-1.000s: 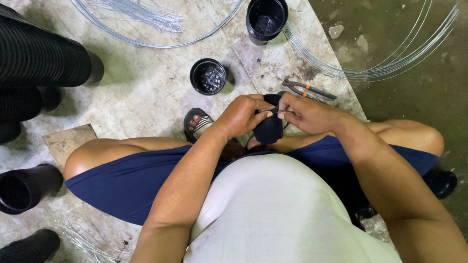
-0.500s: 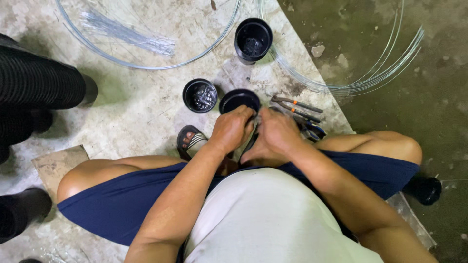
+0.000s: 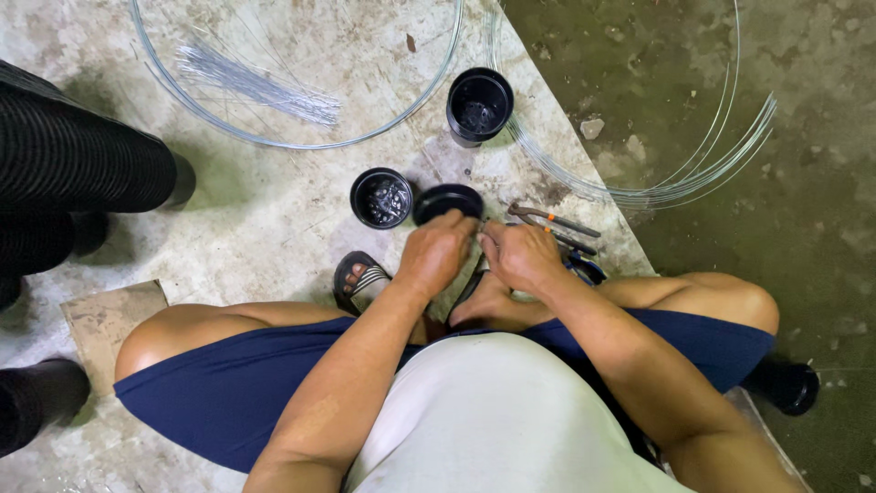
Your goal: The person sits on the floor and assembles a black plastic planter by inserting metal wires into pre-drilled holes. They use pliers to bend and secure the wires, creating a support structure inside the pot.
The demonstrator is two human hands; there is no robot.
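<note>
Both hands meet low over the concrete floor (image 3: 274, 210): the left hand (image 3: 436, 254) has its fingers curled on the near rim of a small round black plastic pot (image 3: 445, 201), which looks light, thin-walled and flexible, best pinched at that rim. The right hand (image 3: 518, 256) pinches something too small to tell, just beside a pair of orange-handled pliers (image 3: 552, 222).

I see a small black plastic pot (image 3: 447, 201), round rim toward me, tilted, on the concrete just beyond my knuckles; both hands meet at its near edge, part hidden.
</note>
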